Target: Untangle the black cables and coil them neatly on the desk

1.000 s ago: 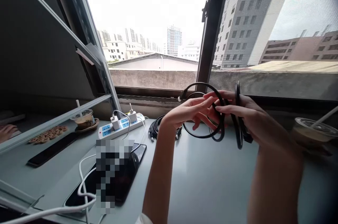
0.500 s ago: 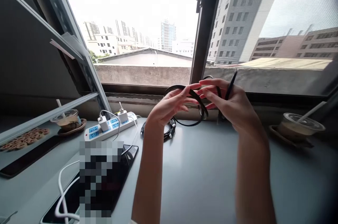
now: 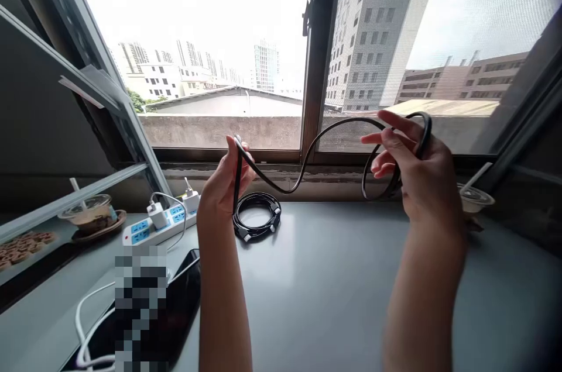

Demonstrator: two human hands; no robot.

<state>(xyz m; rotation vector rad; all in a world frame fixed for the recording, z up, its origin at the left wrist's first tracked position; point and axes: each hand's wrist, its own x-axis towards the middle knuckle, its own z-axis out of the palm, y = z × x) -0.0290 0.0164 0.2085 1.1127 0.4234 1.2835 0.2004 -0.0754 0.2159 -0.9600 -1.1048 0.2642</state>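
A black cable [image 3: 287, 189] hangs in a loose wave between my two hands, above the table. My left hand [image 3: 226, 179] pinches one stretch of it between thumb and fingers, and a part drops down past the palm. Over on the right, my right hand [image 3: 413, 164] has a loop of the same cable around it, with thumb and fingers curled at the loop. Below and between the hands, a second black cable [image 3: 257, 237] lies coiled on the table with its plug ends showing, close to my left wrist.
A white power strip [image 3: 169, 228] with chargers stands at the left. Beside it are a tablet [image 3: 187, 296], partly blurred, with white cables [image 3: 79, 325]. Plastic cups with straws stand left [image 3: 90, 214] and right [image 3: 474, 199]. A window [image 3: 309, 97] is behind.
My hands have moved apart, left hand leftward and right hand rightward. The cable coil between them has opened into a long wave. The view has shifted slightly right.
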